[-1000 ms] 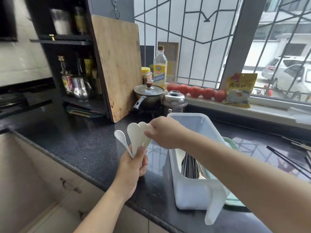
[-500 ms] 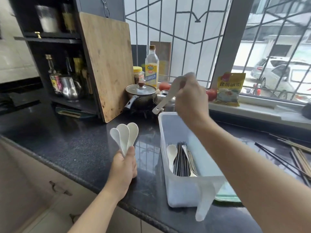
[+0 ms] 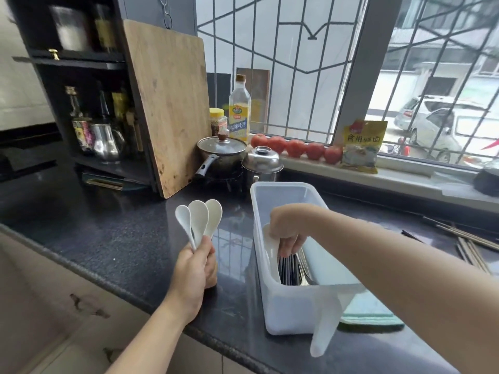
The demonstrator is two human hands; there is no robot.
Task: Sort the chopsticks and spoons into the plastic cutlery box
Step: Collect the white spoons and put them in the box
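Three white soup spoons [image 3: 199,220] fan upward out of your left hand [image 3: 195,268], which pinches their handles together just left of the plastic cutlery box [image 3: 286,306]. From the head camera, your right hand [image 3: 290,228] is down inside the box with its fingers curled around a white spoon [image 3: 271,247] that lies against the left wall; beside it sit dark chopsticks [image 3: 287,268] and metal cutlery, all lengthwise. The box's long axis runs away from you, so each spoon probably needs its handle turned along that line before it drops in. The fanned spoons are to the left of your right hand, an easy reach across. More loose chopsticks [image 3: 469,245] wait on the dark counter [image 3: 113,233] well to the right, nearer your right arm.
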